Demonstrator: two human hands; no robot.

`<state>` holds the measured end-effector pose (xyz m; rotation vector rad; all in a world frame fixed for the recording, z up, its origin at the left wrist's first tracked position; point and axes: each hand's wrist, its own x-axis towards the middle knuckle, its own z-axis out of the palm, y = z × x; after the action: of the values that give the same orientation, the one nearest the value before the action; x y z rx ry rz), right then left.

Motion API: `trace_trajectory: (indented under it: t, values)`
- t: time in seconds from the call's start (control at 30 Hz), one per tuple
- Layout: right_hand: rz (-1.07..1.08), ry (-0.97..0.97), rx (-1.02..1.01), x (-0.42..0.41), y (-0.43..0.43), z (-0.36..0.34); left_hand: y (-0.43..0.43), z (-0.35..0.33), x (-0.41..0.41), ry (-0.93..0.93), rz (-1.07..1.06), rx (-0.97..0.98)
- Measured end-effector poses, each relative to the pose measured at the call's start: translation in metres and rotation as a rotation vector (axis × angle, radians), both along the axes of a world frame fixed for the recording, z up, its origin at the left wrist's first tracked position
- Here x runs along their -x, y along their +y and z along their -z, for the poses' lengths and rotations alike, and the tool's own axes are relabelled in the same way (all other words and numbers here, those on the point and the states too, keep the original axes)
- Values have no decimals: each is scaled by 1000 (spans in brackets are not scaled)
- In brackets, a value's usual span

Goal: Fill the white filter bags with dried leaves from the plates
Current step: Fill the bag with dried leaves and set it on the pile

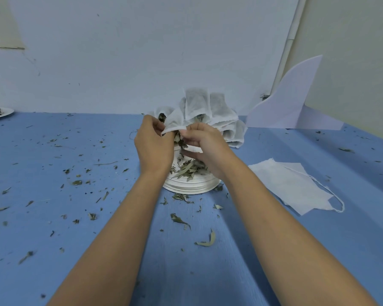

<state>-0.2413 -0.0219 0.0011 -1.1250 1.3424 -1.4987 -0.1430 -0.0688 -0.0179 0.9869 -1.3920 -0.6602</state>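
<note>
Both hands are raised together over the work area, and between them is one white filter bag point(174, 122). The left hand point(153, 144) pinches the bag's near edge with curled fingers, and the right hand point(205, 149) pinches the same edge from the opposite side, so both grips are closed on the bag. Dark leaf material shows at the bag's mouth above the left fingers and hangs in the gap between the two hands. Directly beneath the grip is a stack of white plates point(190, 187), the top one carrying a loose heap of dried leaves point(187, 170). Just behind the grip, against the wall, is a pile of filled filter bags point(210, 111), some upright and some slumped. To the right of the grip, well apart, empty filter bags point(290, 184) lie flat on the blue table point(53, 217), with a drawstring trailing off them. A folded white sheet point(292, 102) stands beyond those. Far left of the grip, a further plate point(6, 111) of leaves shows at the frame edge. Leaf fragments point(179, 219) litter the table on the near and left sides.
</note>
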Motion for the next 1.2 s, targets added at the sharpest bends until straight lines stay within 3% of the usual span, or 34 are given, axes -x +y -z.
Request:
trace_trajectory:
  t: [0.13,0.23,0.33,0.53,0.73,0.9,1.07,1.2]
  values:
    - [148,-4,13,5,-1,2,-4,-4,-5,7,317,-200]
    - [207,-24,10,10,0,2,-6,-5,-9,-215,510,-176]
    - [221,-18,9,11,0,0,-6,-4,-10,-381,411,10]
    - [212,118,-6,13,0,1,-8,1,-14,-309,263,96]
    - [270,468,11,7,-1,3,-12,9,-10,-292,204,119]
    - [251,588,34,5,0,1,-13,10,-8,-237,154,147]
    - [134,629,25,0,5,-6,-11,9,-6,-206,82,138]
    - [-13,473,28,-5,5,-7,-10,10,-11,-289,-24,161]
